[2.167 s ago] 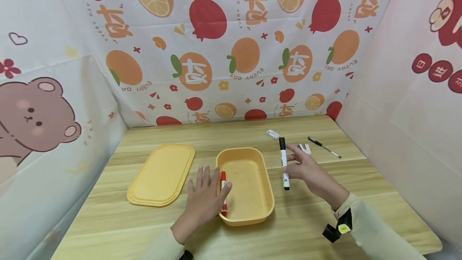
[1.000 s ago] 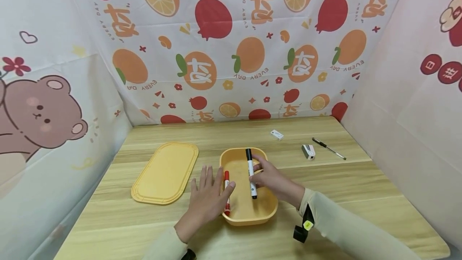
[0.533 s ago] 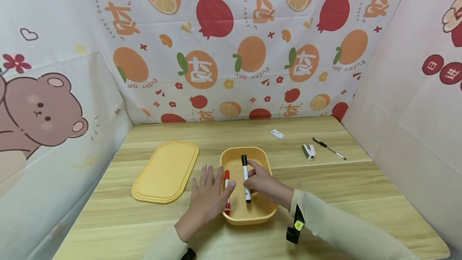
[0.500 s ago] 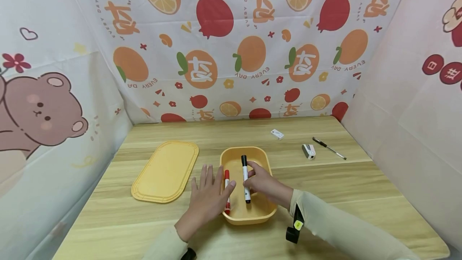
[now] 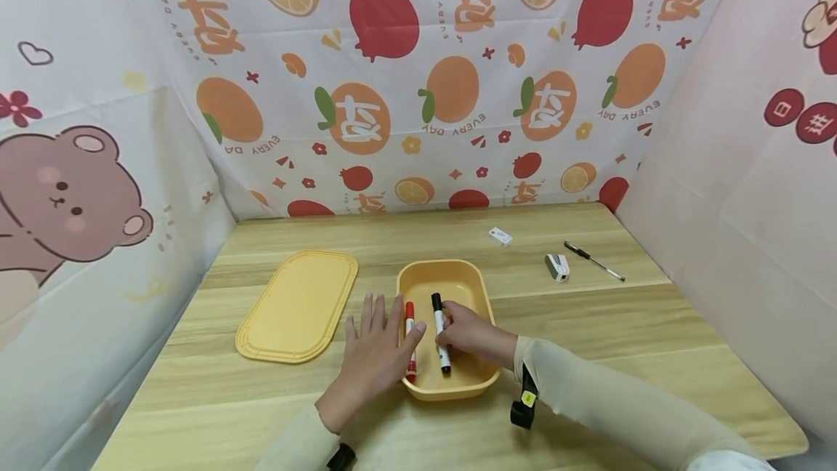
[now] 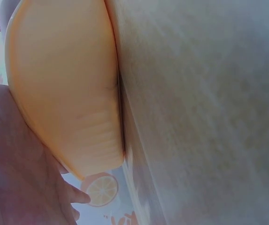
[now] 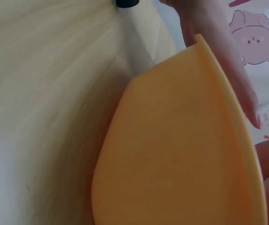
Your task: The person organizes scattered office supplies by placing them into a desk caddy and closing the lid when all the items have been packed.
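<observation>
While left fingers point(image 5: 378, 315) splay, right fingers point(image 5: 454, 313) pinch a black marker point(image 5: 439, 324), red marker point(image 5: 411, 368) alongside.

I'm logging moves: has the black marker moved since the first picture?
Yes: in the head view, the black marker has moved left. It was right of the unmoved yellow box; now the right hand holds it within the box's outline.

Smooth, faintly glossy plastic noted in yellow box point(image 5: 451, 394). Wood grain seen across tabletop point(image 5: 654, 333). Creased, matt cloth observed in backdrop point(image 5: 405, 111).
</observation>
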The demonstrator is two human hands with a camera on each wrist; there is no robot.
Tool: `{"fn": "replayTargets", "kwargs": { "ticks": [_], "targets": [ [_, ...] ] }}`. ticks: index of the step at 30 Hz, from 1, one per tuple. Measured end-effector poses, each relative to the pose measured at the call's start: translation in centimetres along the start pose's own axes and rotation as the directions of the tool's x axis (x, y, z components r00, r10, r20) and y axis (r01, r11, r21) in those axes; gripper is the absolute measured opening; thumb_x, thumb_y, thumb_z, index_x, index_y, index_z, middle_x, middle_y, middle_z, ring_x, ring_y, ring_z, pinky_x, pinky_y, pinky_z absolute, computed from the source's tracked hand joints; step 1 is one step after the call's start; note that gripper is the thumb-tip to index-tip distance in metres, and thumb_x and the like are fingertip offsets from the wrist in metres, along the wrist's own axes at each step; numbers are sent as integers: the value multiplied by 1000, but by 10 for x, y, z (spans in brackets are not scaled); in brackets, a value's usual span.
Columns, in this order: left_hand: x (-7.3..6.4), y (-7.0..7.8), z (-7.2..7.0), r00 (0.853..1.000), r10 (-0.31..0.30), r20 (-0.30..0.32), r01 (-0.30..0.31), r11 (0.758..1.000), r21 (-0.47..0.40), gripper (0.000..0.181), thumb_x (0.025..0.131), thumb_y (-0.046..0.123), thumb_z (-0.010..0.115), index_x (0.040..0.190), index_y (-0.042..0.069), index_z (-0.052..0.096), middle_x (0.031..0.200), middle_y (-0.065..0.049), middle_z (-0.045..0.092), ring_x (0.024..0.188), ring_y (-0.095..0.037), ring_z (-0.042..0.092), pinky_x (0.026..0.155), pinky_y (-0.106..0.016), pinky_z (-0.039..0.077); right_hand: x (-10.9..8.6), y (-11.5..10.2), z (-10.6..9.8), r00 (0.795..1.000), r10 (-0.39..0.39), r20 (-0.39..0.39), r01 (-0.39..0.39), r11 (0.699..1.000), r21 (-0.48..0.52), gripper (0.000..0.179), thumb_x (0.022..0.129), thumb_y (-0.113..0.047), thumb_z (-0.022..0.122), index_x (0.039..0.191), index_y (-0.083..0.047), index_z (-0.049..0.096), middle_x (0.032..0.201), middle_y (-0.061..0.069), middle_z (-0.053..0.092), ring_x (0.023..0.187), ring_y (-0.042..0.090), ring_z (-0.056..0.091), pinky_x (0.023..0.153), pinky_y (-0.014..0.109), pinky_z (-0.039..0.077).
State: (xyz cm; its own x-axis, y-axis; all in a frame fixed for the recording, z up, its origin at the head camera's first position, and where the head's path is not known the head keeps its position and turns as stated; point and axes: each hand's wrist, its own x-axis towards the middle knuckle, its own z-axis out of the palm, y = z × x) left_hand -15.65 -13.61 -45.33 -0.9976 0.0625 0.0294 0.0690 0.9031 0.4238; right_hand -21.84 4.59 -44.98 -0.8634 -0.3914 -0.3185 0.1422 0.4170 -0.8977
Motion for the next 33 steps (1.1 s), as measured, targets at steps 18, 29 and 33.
{"fn": "replayTargets", "kwargs": {
  "ticks": [18, 29, 33],
  "targets": [
    [3, 0, 1, 1000, 6, 6, -6, 1000, 5, 84, 99, 74, 19, 163, 18, 19, 169, -17, 13, 156, -33, -12, 118, -69, -2, 1, 1, -2, 998, -60, -14, 58, 990, -132, 79, 89, -7, 75, 154, 5, 31, 94, 10, 52, 58, 17, 61, 57, 33, 57],
    [3, 0, -1, 1000, -2, 5, 2, 1000, -1, 80, 101, 70, 24, 163, 19, 20, 169, -17, 13, 157, -34, -11, 117, -71, -2, -8, -16, -1, 995, -90, 37, 94, 984, -154, 73, 91, -8, 74, 153, -1, 36, 122, 22, 53, 65, 22, 66, 62, 36, 59],
    [2, -1, -1, 1000, -4, 4, 4, 1000, 3, 81, 101, 71, 24, 163, 19, 21, 169, -17, 14, 157, -35, -9, 117, -71, -2, -10, -18, -3, 995, -91, 49, 98, 984, -151, 70, 91, -8, 73, 152, -1, 38, 123, 22, 54, 66, 24, 68, 64, 37, 60]
  ]
}}
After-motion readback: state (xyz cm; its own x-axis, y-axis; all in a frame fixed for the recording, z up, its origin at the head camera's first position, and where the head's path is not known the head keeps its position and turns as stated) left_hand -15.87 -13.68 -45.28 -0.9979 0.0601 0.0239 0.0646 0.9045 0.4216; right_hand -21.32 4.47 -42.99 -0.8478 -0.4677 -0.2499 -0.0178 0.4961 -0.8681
